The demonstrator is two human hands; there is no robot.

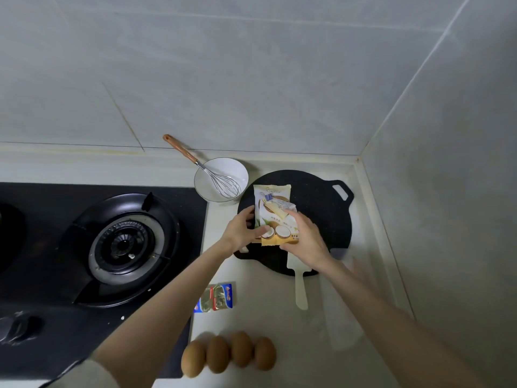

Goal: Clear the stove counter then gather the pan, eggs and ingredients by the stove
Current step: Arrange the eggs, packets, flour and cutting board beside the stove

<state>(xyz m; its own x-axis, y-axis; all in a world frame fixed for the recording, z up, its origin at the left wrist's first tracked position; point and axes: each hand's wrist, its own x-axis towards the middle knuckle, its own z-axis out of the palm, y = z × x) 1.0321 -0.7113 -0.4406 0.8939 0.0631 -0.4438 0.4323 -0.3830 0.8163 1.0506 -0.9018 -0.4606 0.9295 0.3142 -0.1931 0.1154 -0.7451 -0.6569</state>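
A flat black pan [316, 208] lies on the pale counter to the right of the stove. Over its left half I hold a cream and yellow coconut-print packet [275, 217] with a blue clip at its top. My left hand [242, 228] grips the packet's left edge, thumb across its front. My right hand [306, 239] holds its lower right corner. Several brown eggs [228, 352] lie in a row at the counter's front. A blue butter packet [216, 298] lies beside the stove edge. A white spatula [300, 289] rests half on the pan.
A white bowl [207, 177] with a wooden-handled whisk [195, 161] stands behind the pan, by the wall. The black gas stove [123, 245] fills the left. Tiled walls close the back and the right side of the counter corner.
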